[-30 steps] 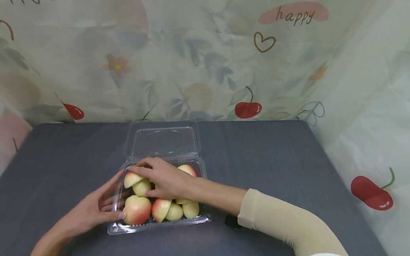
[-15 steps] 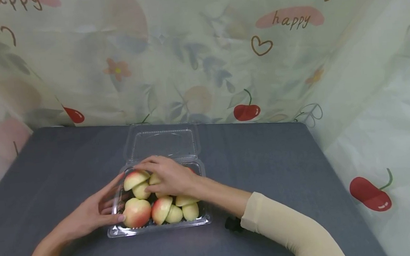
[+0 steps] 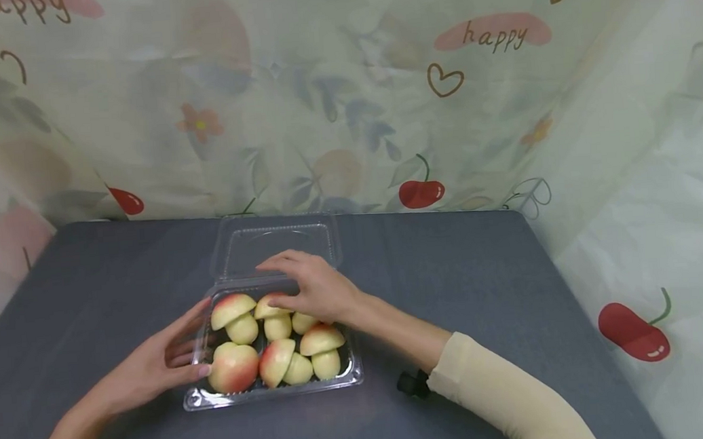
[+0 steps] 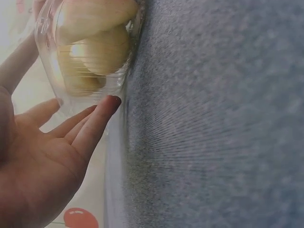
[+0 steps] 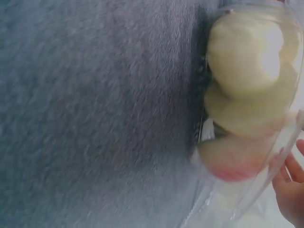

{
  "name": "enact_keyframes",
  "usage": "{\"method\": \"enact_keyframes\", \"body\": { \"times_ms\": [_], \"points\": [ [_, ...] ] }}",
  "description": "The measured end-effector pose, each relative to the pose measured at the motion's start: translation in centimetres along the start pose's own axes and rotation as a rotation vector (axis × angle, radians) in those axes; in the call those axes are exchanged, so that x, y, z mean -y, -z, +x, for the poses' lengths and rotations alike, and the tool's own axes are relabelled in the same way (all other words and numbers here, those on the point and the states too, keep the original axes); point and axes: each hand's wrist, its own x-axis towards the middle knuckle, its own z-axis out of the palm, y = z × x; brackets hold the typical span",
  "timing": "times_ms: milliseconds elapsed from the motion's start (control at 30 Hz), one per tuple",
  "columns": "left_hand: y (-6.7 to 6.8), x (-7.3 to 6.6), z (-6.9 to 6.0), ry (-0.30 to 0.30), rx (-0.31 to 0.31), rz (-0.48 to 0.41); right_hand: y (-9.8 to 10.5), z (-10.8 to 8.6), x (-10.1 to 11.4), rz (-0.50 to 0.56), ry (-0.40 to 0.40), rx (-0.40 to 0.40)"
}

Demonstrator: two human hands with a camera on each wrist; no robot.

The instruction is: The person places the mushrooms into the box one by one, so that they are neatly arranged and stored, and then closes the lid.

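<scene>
A clear plastic clamshell box [image 3: 272, 394] holds several pale yellow, mushroom-shaped pieces with red-blushed caps, such as the upper-left mushroom-shaped piece [image 3: 241, 327]. At its near-left corner lies a round red-and-yellow piece [image 3: 235, 368]. My left hand [image 3: 147, 366] is beside the box's left wall, thumb by the round piece and fingers extended; the left wrist view has these fingertips against the clear wall. Above the back row, my right hand [image 3: 319, 286] holds nothing visible, its fingers spread and thumb over the upper-middle mushroom-shaped piece [image 3: 277, 325]. That hand partly hides the upper-right piece [image 3: 303, 321].
The box's hinged lid [image 3: 237, 248] lies folded back toward the rear of the dark grey table [image 3: 441, 274]. A small black object [image 3: 413, 384] is by the right forearm. Printed curtains [image 3: 319, 113] enclose the back and sides.
The right hand has drawn back to the right from the upper-left piece, uncovering more of the back row. The left hand keeps its place at the box's left side.
</scene>
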Motion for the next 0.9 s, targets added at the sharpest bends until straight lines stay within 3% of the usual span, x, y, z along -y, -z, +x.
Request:
{"method": "enact_keyframes", "body": {
  "times_ms": [133, 367, 900],
  "points": [
    [0.4, -0.2, 0.2, 0.014, -0.017, 0.009, 0.7, -0.4, -0.6, -0.008, -0.038, -0.036],
    [0.9, -0.3, 0.8, -0.038, -0.033, 0.037, 1.6, -1.3, -1.9, -0.002, -0.126, -0.107],
    [2.3, -0.2, 1.8, 0.044, -0.048, 0.02, 2.4, -3.3, -5.3, 0.09, -0.337, -0.237]
  ]
}}
